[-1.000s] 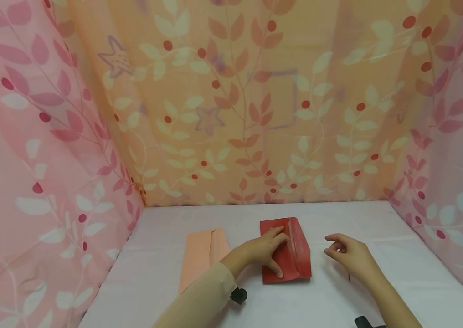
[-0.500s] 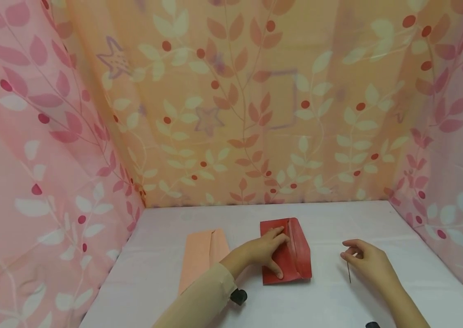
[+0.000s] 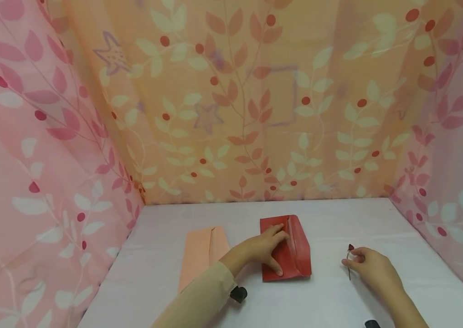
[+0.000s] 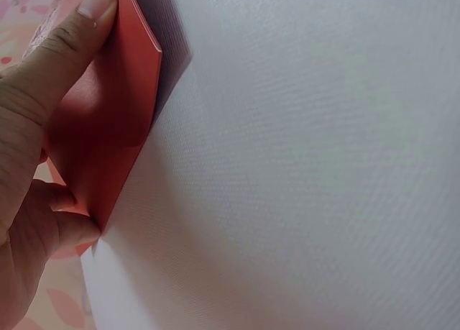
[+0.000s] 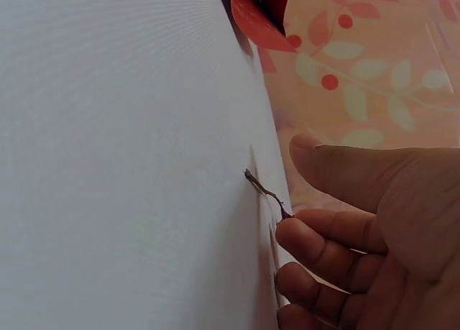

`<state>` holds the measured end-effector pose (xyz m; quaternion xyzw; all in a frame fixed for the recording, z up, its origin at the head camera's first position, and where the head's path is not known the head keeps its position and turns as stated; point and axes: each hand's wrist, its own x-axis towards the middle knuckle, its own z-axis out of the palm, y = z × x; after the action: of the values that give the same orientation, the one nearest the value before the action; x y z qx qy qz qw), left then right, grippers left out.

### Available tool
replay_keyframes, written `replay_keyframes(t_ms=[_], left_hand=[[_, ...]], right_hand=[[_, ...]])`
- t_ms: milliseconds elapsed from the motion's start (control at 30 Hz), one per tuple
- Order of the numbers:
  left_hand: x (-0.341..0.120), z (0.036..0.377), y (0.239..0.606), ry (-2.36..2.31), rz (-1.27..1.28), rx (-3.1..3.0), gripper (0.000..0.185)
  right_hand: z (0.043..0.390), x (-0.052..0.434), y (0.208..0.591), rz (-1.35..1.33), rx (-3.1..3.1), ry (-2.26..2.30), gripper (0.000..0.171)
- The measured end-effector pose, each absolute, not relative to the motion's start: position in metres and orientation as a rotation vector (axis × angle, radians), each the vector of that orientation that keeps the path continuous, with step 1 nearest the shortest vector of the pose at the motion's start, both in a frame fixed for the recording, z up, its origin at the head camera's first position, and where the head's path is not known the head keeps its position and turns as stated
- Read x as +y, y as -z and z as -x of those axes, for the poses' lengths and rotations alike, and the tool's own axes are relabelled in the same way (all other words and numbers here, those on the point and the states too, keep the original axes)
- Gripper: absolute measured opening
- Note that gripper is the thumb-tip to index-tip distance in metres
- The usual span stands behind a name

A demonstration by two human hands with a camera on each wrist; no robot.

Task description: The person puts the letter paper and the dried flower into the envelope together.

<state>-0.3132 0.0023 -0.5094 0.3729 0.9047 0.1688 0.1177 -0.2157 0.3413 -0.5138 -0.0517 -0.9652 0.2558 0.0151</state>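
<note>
Fingers spread, my left hand (image 3: 267,249) rests on a red envelope (image 3: 303,250) that lies with its flap unfolded to the right. In the left wrist view the thumb presses near one edge of the red envelope (image 4: 108,114), and other fingertips touch it lower down. My right hand (image 3: 377,271) is at a small dried flower with a dark red bud (image 3: 351,247) and a thin stem (image 3: 349,271). From the right wrist, the stem (image 5: 266,190) reaches up to the bent fingertips, while the thumb (image 5: 345,172) stands apart from them. The bud is hidden there.
A peach envelope (image 3: 196,250) lies left of the red one, partly under the left forearm. White cloth (image 3: 317,310) covers the table. Patterned curtains (image 3: 231,114) stand behind it and at both sides.
My right hand has moved right, to the dried flower, and its bud now shows beyond the fingers. The left hand and the red envelope have stayed in place.
</note>
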Motion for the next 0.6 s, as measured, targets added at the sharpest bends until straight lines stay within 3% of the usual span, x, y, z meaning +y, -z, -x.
replay_keyframes(t_ms=[167,600], left_hand=[[0.003,0.310,0.506,-0.505,-1.086,2.638,0.092],[0.003,0.310,0.507,-0.493,-1.057,2.652,0.092]], right_hand=[[0.218,0.342,0.522,0.180,-3.056,-0.788,0.079],[0.217,0.334,0.524,0.122,-3.030,-0.724,0.036]])
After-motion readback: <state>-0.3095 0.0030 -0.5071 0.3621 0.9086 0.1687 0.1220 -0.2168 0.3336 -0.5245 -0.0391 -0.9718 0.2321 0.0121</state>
